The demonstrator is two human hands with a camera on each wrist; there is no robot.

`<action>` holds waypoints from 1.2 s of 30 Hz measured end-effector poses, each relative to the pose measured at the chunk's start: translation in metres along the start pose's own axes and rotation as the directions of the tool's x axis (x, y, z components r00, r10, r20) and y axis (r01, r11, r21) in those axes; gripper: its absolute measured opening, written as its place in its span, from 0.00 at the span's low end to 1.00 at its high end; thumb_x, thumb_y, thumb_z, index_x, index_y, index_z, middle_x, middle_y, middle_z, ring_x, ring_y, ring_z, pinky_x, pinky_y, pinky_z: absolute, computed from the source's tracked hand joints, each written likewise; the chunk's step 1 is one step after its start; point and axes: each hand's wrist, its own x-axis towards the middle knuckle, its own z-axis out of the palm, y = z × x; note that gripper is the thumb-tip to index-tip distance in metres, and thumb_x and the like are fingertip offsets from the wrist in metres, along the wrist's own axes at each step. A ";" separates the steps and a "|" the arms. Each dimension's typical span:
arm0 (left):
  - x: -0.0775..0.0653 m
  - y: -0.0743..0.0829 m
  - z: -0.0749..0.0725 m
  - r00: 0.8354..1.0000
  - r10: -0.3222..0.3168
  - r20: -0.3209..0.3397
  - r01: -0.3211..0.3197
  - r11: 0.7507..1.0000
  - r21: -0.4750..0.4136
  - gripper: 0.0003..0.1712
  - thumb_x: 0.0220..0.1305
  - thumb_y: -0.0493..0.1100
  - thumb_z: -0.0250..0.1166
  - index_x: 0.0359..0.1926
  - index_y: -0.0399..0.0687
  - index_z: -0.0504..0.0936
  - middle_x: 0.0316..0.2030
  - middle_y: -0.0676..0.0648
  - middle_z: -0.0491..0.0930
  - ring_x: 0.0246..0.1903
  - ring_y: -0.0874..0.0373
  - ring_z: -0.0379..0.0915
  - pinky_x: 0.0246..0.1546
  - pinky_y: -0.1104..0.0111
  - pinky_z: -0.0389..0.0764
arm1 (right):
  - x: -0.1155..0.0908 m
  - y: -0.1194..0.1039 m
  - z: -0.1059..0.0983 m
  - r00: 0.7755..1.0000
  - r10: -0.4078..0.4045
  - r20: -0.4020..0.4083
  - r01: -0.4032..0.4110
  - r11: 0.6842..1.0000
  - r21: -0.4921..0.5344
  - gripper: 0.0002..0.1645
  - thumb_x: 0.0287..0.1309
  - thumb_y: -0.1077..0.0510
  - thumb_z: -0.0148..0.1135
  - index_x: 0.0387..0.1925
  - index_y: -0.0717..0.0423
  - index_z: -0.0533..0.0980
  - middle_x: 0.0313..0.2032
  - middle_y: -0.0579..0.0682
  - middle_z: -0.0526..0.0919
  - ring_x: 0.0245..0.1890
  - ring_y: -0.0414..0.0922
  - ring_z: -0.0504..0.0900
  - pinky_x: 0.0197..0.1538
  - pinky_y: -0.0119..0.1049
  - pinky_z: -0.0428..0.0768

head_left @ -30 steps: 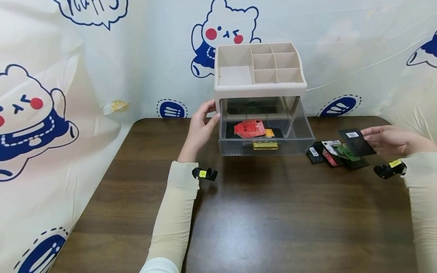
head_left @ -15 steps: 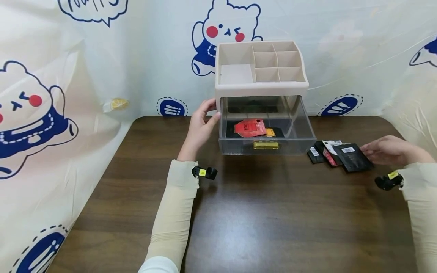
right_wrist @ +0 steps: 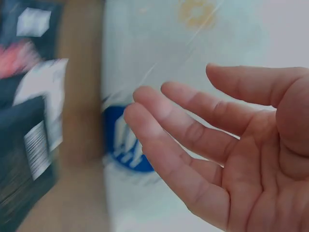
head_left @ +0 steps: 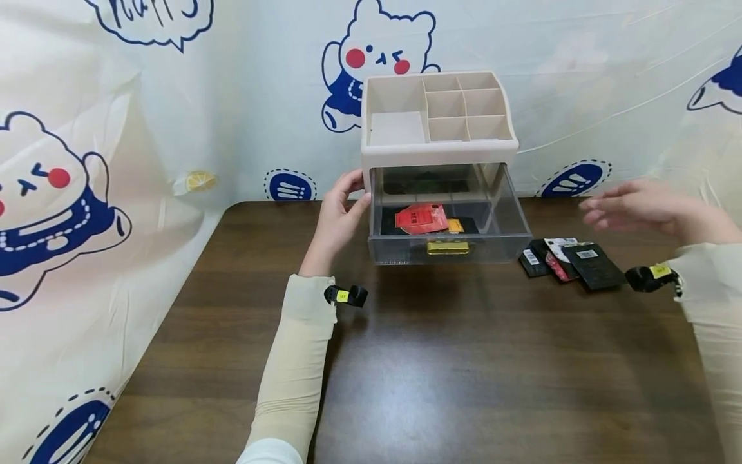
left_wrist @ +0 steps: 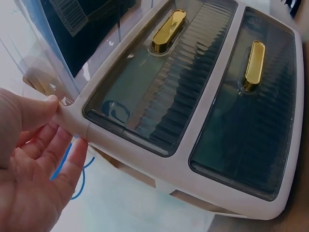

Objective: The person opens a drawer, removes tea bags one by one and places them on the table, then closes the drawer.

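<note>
A cream desktop drawer organizer [head_left: 440,154] stands at the back of the table, its clear top drawer [head_left: 493,250] pulled out. In that drawer lie a red packet [head_left: 422,219] and some dark and yellow ones. My left hand [head_left: 341,212] grips the organizer's left side edge; the left wrist view shows the thumb at the frame [left_wrist: 72,116] with fingers curled behind it. To the right of the organizer, several flat packets overlap on the table, a black packet [head_left: 597,272] with a barcode label uppermost. Above and behind them, my right hand [head_left: 643,207] is raised, fingers loosely extended, holding nothing.
Divided compartments [head_left: 466,106] top the organizer. Two lower drawers with gold handles [left_wrist: 255,65] are pushed in. Behind the brown table [head_left: 464,386] hangs a printed cloth [head_left: 278,84], close to the organizer's back. A black wrist camera [head_left: 650,278] sits on the right sleeve.
My right hand lowered a black packet onto the pile and let it go, then rose up and back, away from it. My left hand has stayed on the organizer.
</note>
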 end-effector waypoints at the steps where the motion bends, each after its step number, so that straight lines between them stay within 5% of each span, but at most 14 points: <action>1: 0.000 0.000 0.000 1.000 0.002 -0.001 -0.002 1.000 -0.001 0.21 0.64 0.31 0.55 0.58 0.33 0.67 0.50 0.36 0.70 0.51 0.53 0.66 0.49 0.55 0.74 | 0.001 -0.010 0.000 1.000 -0.023 0.015 0.023 1.000 -0.009 0.17 0.69 0.60 0.43 0.53 0.66 0.69 0.37 0.45 0.83 0.39 0.44 0.79 0.43 0.32 0.78; 6: 0.000 0.001 -0.001 1.000 0.018 0.004 -0.018 1.000 -0.014 0.21 0.64 0.30 0.55 0.57 0.31 0.68 0.50 0.35 0.70 0.51 0.51 0.66 0.48 0.54 0.74 | -0.001 -0.061 0.002 0.997 -0.076 0.026 0.077 0.995 -0.063 0.13 0.69 0.55 0.44 0.46 0.46 0.75 0.39 0.42 0.82 0.41 0.43 0.78 0.42 0.30 0.78; 13: -0.001 0.001 -0.001 1.000 -0.001 0.009 0.001 1.000 -0.007 0.21 0.64 0.31 0.55 0.58 0.33 0.67 0.51 0.36 0.70 0.51 0.53 0.66 0.48 0.56 0.74 | -0.009 -0.125 0.010 0.982 -0.185 -0.027 0.179 0.973 -0.144 0.19 0.68 0.54 0.44 0.52 0.60 0.72 0.44 0.50 0.82 0.45 0.44 0.77 0.43 0.27 0.77; 21: 0.003 -0.013 0.000 1.000 -0.005 0.005 0.005 1.000 -0.020 0.22 0.64 0.32 0.55 0.59 0.36 0.68 0.51 0.38 0.70 0.51 0.55 0.66 0.49 0.55 0.74 | -0.004 -0.192 0.036 0.960 -0.280 0.002 0.272 0.930 -0.246 0.21 0.66 0.51 0.48 0.53 0.62 0.71 0.44 0.55 0.81 0.44 0.47 0.77 0.43 0.27 0.77; 28: 0.005 -0.038 0.003 1.000 0.016 -0.003 -0.016 1.000 -0.022 0.21 0.63 0.34 0.57 0.58 0.40 0.69 0.51 0.43 0.71 0.50 0.61 0.66 0.47 0.58 0.75 | 0.011 -0.225 0.063 0.949 -0.308 0.064 0.313 0.900 -0.303 0.21 0.64 0.48 0.51 0.47 0.60 0.75 0.43 0.55 0.79 0.43 0.49 0.77 0.44 0.28 0.77; 36: 0.005 -0.024 0.001 1.000 0.002 0.002 -0.002 0.999 -0.035 0.22 0.63 0.32 0.56 0.58 0.36 0.68 0.52 0.39 0.71 0.52 0.57 0.66 0.49 0.56 0.74 | 0.026 -0.250 0.091 0.930 -0.311 0.196 0.360 0.879 -0.312 0.20 0.62 0.49 0.55 0.46 0.60 0.76 0.42 0.55 0.81 0.41 0.48 0.79 0.47 0.35 0.77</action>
